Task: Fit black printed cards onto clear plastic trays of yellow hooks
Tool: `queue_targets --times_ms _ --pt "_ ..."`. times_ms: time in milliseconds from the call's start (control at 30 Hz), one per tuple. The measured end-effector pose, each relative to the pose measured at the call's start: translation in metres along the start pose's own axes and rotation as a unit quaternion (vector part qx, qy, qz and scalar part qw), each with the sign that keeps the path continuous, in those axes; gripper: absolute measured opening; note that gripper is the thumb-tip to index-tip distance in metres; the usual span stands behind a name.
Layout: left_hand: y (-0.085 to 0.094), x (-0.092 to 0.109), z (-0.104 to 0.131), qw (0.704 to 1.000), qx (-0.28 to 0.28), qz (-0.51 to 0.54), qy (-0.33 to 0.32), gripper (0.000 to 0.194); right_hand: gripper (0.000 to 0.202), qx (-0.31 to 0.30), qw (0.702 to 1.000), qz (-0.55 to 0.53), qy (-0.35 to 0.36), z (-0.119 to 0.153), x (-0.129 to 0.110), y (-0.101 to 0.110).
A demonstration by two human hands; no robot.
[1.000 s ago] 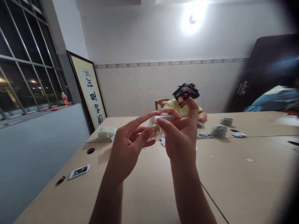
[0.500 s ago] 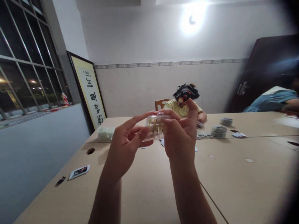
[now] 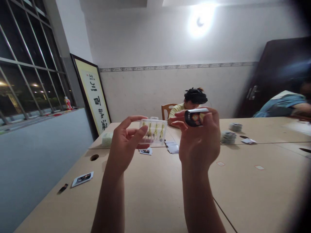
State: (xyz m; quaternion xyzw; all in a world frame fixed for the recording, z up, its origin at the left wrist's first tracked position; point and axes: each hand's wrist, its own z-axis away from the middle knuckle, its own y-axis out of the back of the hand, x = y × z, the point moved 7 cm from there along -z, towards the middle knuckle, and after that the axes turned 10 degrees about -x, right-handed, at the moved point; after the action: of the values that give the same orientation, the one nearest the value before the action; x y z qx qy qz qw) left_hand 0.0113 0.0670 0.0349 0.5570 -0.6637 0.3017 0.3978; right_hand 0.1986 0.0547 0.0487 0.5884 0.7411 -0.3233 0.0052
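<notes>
Box (image 3: 157, 137) of clear plastic, raised above table (image 3: 155, 194), roughly upright, slightly tilted, hanging tab at top. Inside, hooked items (image 3: 161, 130) with yellowish bodies, set side by side; leftmost partly covered by thumb.

Left hand (image 3: 130, 139): closed on Box at its left end, thumb across front face, fingers at top edge and below.

Right hand (image 3: 200, 139): gripping label (image 3: 194, 118) between thumb and fingers, well clear of table. Dark printed front, pale back showing along curled upper edge. Apart from Box, just to its right.

On table beyond Box: printed card (image 3: 146, 151) and white cards (image 3: 173, 148). At far left, pale stack (image 3: 107, 139). At right, two further stacks (image 3: 228, 138), with white papers (image 3: 249, 141) beside. Near left edge, another printed card (image 3: 82, 178) and small dark piece (image 3: 63, 188), close together.

Across table, seated person (image 3: 177, 110) in yellow top and black headgear. At far right, second person (image 3: 283, 103) in blue, blurred.
</notes>
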Motion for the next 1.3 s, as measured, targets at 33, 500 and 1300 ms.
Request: queue_targets --times_ms 33,500,1300 --pt "0.001 -0.001 0.0 1.0 0.003 -0.001 0.0 0.041 0.007 -0.02 1.0 0.0 -0.004 0.0 0.0 -0.002" --pt "-0.004 0.005 0.002 0.999 -0.027 0.017 -0.028 0.04 0.012 -0.189 0.971 0.148 0.009 0.018 -0.024 -0.023" --pt "-0.013 0.011 0.008 0.994 -0.089 0.017 -0.057 0.033 0.013 -0.247 0.953 0.156 -0.086 0.018 -0.004 -0.029"
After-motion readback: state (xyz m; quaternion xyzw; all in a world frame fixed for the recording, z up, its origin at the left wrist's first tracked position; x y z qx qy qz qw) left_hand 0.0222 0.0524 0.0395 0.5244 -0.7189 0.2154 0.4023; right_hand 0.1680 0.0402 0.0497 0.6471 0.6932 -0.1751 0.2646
